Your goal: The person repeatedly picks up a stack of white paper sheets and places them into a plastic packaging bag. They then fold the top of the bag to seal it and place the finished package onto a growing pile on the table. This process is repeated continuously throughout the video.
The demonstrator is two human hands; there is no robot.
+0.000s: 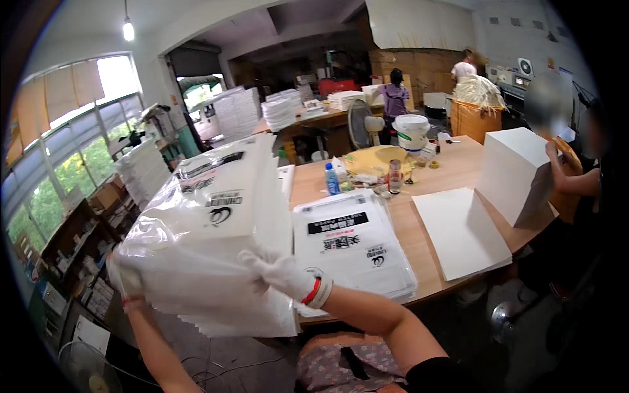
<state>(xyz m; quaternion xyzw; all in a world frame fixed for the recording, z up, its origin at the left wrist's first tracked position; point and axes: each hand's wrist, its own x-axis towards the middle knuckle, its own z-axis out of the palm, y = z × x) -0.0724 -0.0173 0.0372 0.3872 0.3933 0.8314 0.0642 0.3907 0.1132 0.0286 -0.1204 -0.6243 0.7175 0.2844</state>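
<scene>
A tall stack of white paper packs in clear printed plastic bags (216, 177) stands at the left of the table. My left hand (128, 275), in a white glove, is at the stack's near left corner, closed on the edge of the top plastic bag; its fingers are partly blurred. My right hand (282, 272), also gloved, pinches the same bag at its near right side. Between the two hands the clear film is stretched over the front of the stack. Right of it lies a flatter pile of printed plastic bags (350, 252).
On the wooden table (445, 173) are a loose white paper stack (462, 232), a tall paper block (514, 173), a blue-capped bottle (331, 179), a glass jar (394, 177) and a white bucket (411, 133). A co-worker's hand (555, 152) is beside the block. A fan (360, 124) stands behind.
</scene>
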